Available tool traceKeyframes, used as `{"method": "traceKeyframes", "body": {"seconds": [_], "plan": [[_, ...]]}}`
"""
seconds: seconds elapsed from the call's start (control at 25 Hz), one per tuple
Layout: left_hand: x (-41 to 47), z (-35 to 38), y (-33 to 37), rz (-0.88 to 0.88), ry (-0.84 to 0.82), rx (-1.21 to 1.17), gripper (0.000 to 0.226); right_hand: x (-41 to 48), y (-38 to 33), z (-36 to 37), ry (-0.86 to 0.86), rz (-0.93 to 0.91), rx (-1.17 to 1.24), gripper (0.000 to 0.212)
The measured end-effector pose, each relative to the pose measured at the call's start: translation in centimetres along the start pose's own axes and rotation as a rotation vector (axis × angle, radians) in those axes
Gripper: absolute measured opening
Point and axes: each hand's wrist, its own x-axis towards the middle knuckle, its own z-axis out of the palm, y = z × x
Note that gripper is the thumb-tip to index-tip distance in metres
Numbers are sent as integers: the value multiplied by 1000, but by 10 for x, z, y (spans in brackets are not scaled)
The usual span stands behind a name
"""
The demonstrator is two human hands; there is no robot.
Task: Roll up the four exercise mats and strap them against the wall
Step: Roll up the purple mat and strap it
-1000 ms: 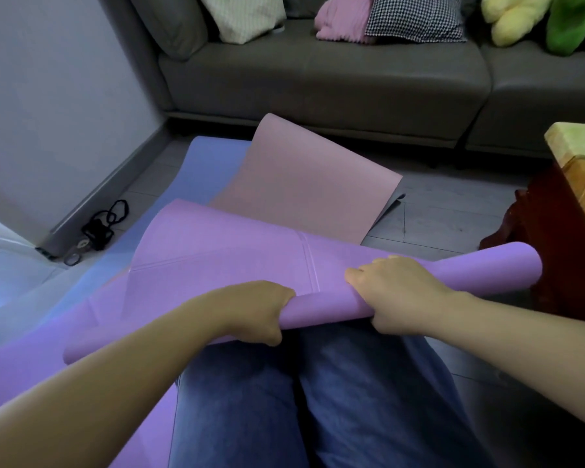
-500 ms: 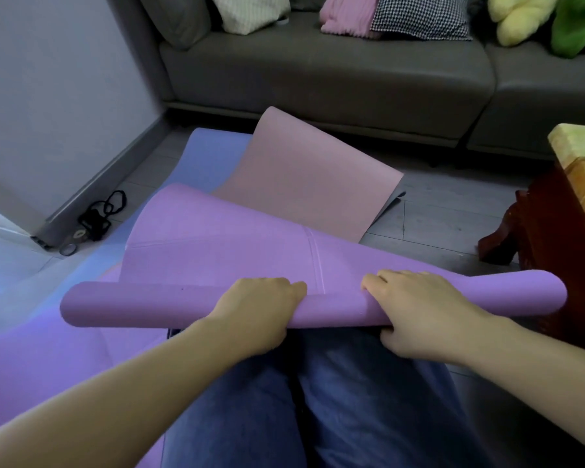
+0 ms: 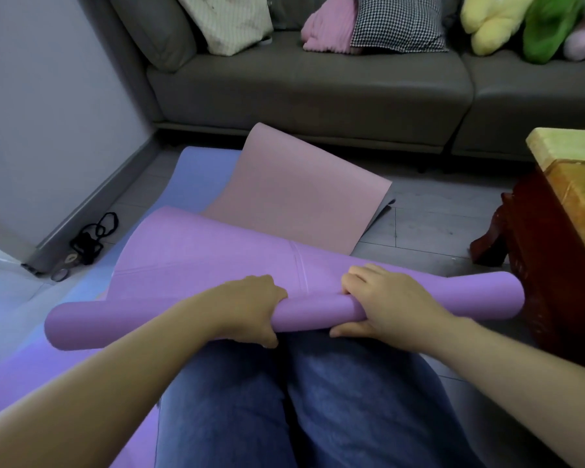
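Your left hand [image 3: 250, 309] and right hand [image 3: 382, 305] both curl round the purple mat [image 3: 311, 309], rolled thin above your knees [image 3: 318, 393]; much of it lies unrolled. The pink mat [image 3: 298, 204] and blue mat [image 3: 200, 177] lie flat on the floor [image 3: 419, 231], nothing strapped yet

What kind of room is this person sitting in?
Most likely a home living room: a long grey upholstered sofa carries a black-and-white checked cushion and a yellow plush toy, near a dark red wooden table.

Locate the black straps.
Head view, left side: black straps lie on the floor by the baseboard, just left of the blue mat.
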Motion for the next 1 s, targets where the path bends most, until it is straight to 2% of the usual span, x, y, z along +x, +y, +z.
{"method": "traceKeyframes", "body": {"seconds": [0.08, 0.16, 0.24, 0.32, 0.44, 0.52, 0.64, 0.72, 0.88, 0.96, 1.0], "plan": [[-8, 18, 5, -37, 322, 145, 43, 9, 8, -7, -146, -6, 25, 65], [-14, 31, 13, -43, 496, 237, 50, 18, 11, -13, -276, 13, 100, 58], [-11, 26, 12, -63, 449, 183, 52, 25, 10, -20, -368, 47, 160, 53], [-5, 13, 4, -72, 319, 115, 46, 27, 7, -27, -401, 93, 215, 49], [-9, -8, -1, 6, 213, 2, 41, 15, -1, -37, -290, 87, 160, 54], [-16, -10, -3, 62, 78, -107, 39, 3, -10, -44, -249, 34, 74, 59], [-22, -3, -4, 80, -174, -222, 39, -5, -24, -45, -362, -24, -7, 60], [-16, 4, -5, 91, -240, -239, 41, -4, -25, -43, -470, -7, 24, 60], [-14, 4, -11, 68, -219, -308, 45, 17, -14, -38, -648, 66, 221, 53], [-22, 11, -12, 10, -86, -290, 48, 32, -11, -39, -715, 54, 265, 56], [-29, 21, -9, -26, 33, -216, 52, 38, -11, -38, -735, 32, 253, 58]]}}
